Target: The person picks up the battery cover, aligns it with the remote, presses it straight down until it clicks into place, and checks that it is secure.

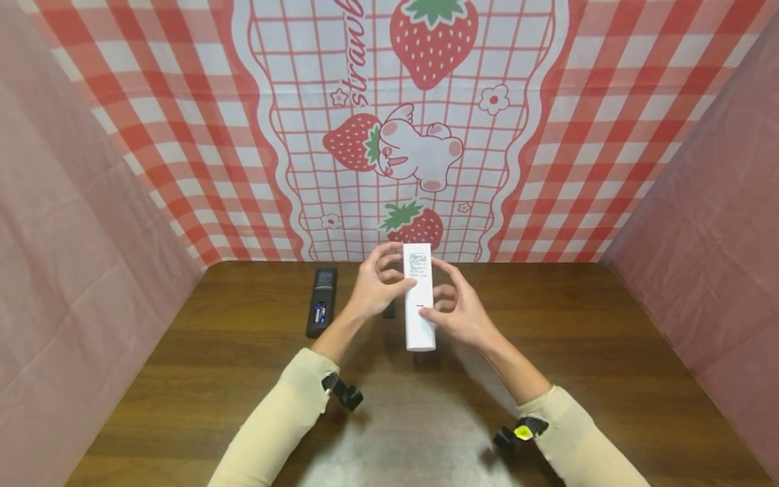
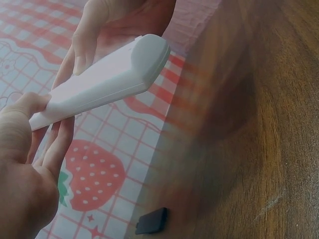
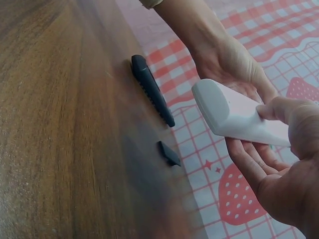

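Note:
A white remote control (image 1: 420, 297) is held above the table, its back with a printed label facing up. My left hand (image 1: 374, 284) grips its left side, the thumb lying on the back. From the right, my right hand (image 1: 465, 311) holds it lower down, with that thumb pressing near a small dark mark on the back. Both wrist views show the white remote (image 2: 99, 82) between the two hands, fingers beneath it. A black remote control (image 1: 322, 301) lies left of my hands, blue batteries (image 1: 319, 312) visible in its uncovered compartment.
A small black battery cover (image 3: 169, 153) lies on the wooden table (image 1: 243, 379) near its back edge, partly behind my left hand in the head view. Behind the table hangs a red checked strawberry cloth (image 1: 292, 122). Pink cloth walls (image 1: 706, 203) stand on both sides.

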The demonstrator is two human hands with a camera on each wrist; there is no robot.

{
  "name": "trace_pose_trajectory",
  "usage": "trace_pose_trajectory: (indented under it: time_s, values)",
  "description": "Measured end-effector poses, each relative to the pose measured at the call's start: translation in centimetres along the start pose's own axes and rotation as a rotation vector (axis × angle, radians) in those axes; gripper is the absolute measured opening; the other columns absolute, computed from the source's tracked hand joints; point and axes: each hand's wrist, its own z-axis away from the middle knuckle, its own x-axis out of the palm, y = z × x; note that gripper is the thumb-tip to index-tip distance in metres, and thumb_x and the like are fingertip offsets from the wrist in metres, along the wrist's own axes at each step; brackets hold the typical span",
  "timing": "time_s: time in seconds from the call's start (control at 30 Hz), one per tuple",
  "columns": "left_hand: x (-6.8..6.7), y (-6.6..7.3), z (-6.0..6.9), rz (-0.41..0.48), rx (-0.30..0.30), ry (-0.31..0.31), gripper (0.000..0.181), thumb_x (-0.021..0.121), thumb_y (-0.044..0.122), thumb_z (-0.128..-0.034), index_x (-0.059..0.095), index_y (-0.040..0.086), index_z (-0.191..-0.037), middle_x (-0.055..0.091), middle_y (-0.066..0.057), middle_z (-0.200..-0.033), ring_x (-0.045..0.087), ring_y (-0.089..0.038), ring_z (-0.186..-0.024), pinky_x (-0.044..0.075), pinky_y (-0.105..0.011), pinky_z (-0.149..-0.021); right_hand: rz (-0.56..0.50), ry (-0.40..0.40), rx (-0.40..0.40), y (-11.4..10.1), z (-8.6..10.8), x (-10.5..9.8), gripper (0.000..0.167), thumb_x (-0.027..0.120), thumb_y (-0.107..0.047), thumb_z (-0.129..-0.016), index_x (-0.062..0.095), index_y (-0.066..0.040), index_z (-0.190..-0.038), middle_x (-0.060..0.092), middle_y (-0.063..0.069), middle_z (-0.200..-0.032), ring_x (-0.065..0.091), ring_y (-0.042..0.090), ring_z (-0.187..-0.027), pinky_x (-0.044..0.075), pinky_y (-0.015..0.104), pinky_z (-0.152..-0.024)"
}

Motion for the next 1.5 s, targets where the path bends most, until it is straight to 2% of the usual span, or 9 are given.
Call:
trace_pose_trajectory:
  time_s: [0.13,0.37,0.5,0.6,0.83,1.1,1.23,1.4,1.5]
  values:
    - [0.1,0.0,0.0,0.007,-0.005,0.004,0.077,0.079,-0.015,-0.091,0.047,-0.003,-0.161,0.062,-0.037,-0.153,0.072,-0.003,-0.09,0.074,-0.036,-0.079,-0.015,-0.006,0.0,0.1,0.1,0.0,0.097,0.076,0.017,-0.091,0.03,-0.004,-0.174,0.073,0.032,-0.109,0.074,0.007,-0.074,0.068,0.024,-0.071]
    - [0.3,-0.4,0.0,0.026,0.004,0.003,0.077,0.079,-0.014,-0.0909,0.047,-0.004,-0.16,0.062,-0.039,-0.151,0.072,-0.004,-0.088,0.071,-0.025,-0.072,-0.025,-0.006,-0.001,0.2,0.2,-0.2,0.097,0.075,0.016,-0.091,0.029,-0.003,-0.174,0.072,0.032,-0.107,0.075,0.007,-0.074,0.068,0.025,-0.07]
    - [0.5,-0.4,0.0,0.029,0.011,0.0,0.076,0.08,-0.012,-0.0906,0.048,-0.004,-0.159,0.062,-0.039,-0.15,0.073,-0.006,-0.089,0.071,-0.027,-0.072,-0.015,0.0,0.01,0.4,0.3,-0.4,0.097,0.075,0.016,-0.092,0.03,-0.005,-0.175,0.072,0.028,-0.107,0.076,0.008,-0.076,0.069,0.028,-0.07]
    - [0.7,-0.5,0.0,0.025,0.003,-0.005,0.076,0.081,-0.012,-0.0909,0.048,-0.003,-0.16,0.063,-0.038,-0.151,0.075,-0.01,-0.09,0.074,-0.035,-0.075,-0.007,0.006,0.023,0.5,0.5,-0.6,0.097,0.076,0.015,-0.092,0.03,-0.006,-0.175,0.072,0.023,-0.107,0.077,0.008,-0.076,0.07,0.029,-0.071]
    - [1.4,-0.5,-0.1,0.021,-0.005,-0.01,0.076,0.081,-0.01,-0.0926,0.049,-0.001,-0.16,0.064,-0.036,-0.151,0.079,-0.018,-0.094,0.07,-0.069,-0.089,-0.028,0.005,0.055,0.5,0.8,-1.2,0.098,0.075,0.015,-0.093,0.029,-0.009,-0.176,0.071,0.014,-0.107,0.078,0.008,-0.079,0.071,0.033,-0.071]
    - [2.5,-0.5,-0.5,0.021,-0.017,-0.011,0.074,0.079,-0.013,-0.0924,0.049,-0.003,-0.159,0.064,-0.037,-0.151,0.078,-0.016,-0.093,0.074,-0.038,-0.079,-0.018,0.006,0.064,0.8,1.0,-2.2,0.097,0.075,0.014,-0.095,0.028,-0.01,-0.177,0.07,0.015,-0.107,0.078,0.008,-0.081,0.07,0.031,-0.071]
    - [3.0,-0.3,-0.6,0.012,-0.033,-0.005,0.073,0.079,-0.013,-0.0929,0.05,-0.001,-0.159,0.064,-0.036,-0.152,0.076,-0.012,-0.093,0.075,-0.041,-0.081,-0.027,0.004,0.063,0.8,1.1,-2.7,0.096,0.074,0.014,-0.096,0.027,-0.009,-0.177,0.068,0.007,-0.104,0.079,0.007,-0.083,0.07,0.031,-0.071]
    - [3.3,-0.4,-0.9,0.001,-0.033,-0.001,0.074,0.08,-0.013,-0.0923,0.051,0.0,-0.159,0.066,-0.035,-0.151,0.076,-0.012,-0.091,0.073,-0.06,-0.088,-0.029,0.007,0.06,0.7,1.1,-2.9,0.097,0.074,0.014,-0.095,0.027,-0.009,-0.177,0.069,0.006,-0.104,0.079,0.007,-0.083,0.07,0.03,-0.07]
    - [3.5,-0.5,-1.0,-0.006,-0.025,0.0,0.074,0.08,-0.013,-0.092,0.051,0.0,-0.159,0.066,-0.035,-0.15,0.076,-0.012,-0.091,0.074,-0.058,-0.086,-0.024,0.013,0.066,0.7,1.2,-3.1,0.097,0.074,0.014,-0.095,0.027,-0.009,-0.177,0.068,0.006,-0.104,0.079,0.007,-0.083,0.069,0.029,-0.068]
